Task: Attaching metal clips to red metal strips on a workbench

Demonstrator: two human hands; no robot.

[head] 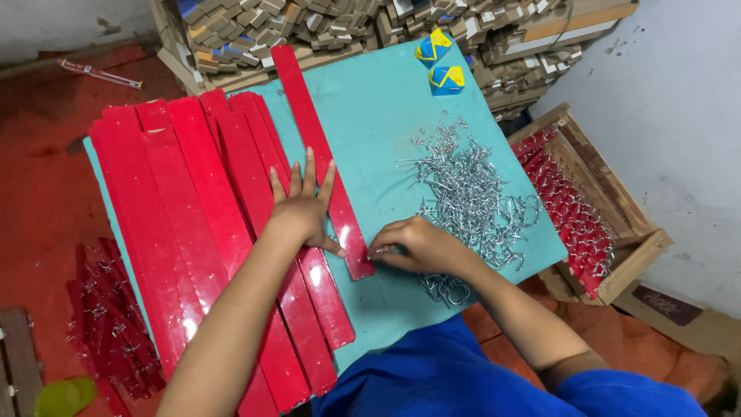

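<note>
My left hand (pixel 302 207) lies flat, fingers spread, on a long red strip (pixel 315 143) that runs diagonally over the teal tabletop (pixel 378 116). A thick stack of similar red strips (pixel 189 216) lies to its left. My right hand (pixel 421 245) has its fingers pinched together at the lower end of that strip, by the edge of a pile of silver metal hooks (pixel 467 197). Whether it grips a hook I cannot make out.
A wooden crate (pixel 617 224) with red hooked pieces stands at the right. Two small blue-and-yellow boxes (pixel 440 62) sit at the table's far edge, before stacked cardboard packets (pixel 347 23). More red pieces (pixel 108 309) lie on the floor at the left.
</note>
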